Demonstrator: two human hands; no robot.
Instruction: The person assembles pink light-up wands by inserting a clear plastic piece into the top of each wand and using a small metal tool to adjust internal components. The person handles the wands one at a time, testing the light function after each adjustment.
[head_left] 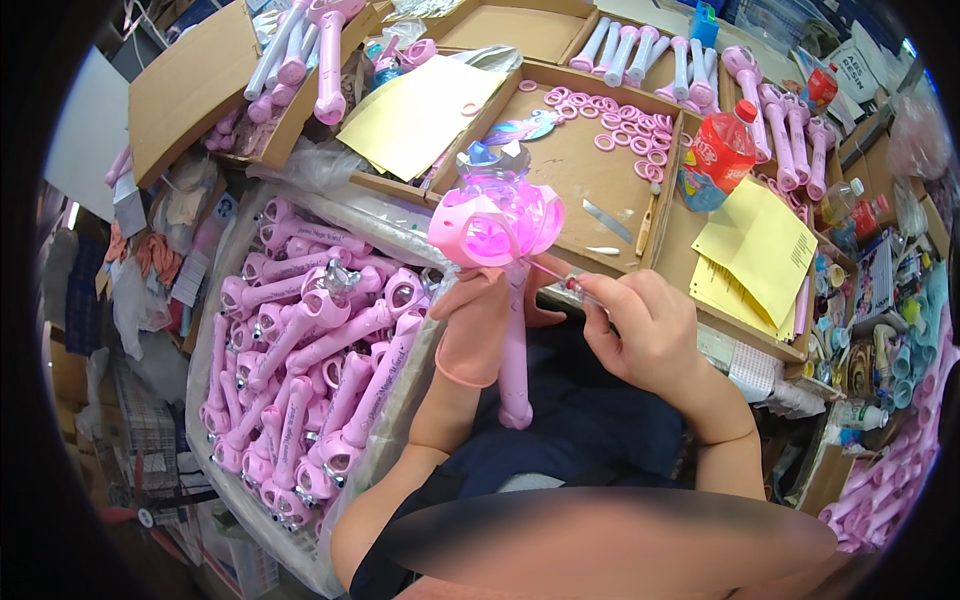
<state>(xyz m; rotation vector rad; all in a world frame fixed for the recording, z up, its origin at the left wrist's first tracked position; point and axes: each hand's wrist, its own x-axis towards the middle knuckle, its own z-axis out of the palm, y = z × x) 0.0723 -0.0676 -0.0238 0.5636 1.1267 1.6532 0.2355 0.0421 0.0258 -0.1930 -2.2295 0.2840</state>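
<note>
Upright in front of me stands a pink toy wand, its round head lit up pink-purple and topped by a silver crown with a blue piece. My left hand, in a peach-coloured glove, is closed around the wand just below the head; part of its grip is hidden behind the wand. My right hand pinches a slim screwdriver with a clear-and-red handle. The thin shaft points left, and its tip meets or nearly meets the wand's neck under the head; exact contact cannot be made out.
At left a plastic-lined crate holds many pink wands. Ahead, a cardboard tray carries pink rings, a blade and a wooden-handled tool. A red-labelled bottle and yellow paper sheets are at right.
</note>
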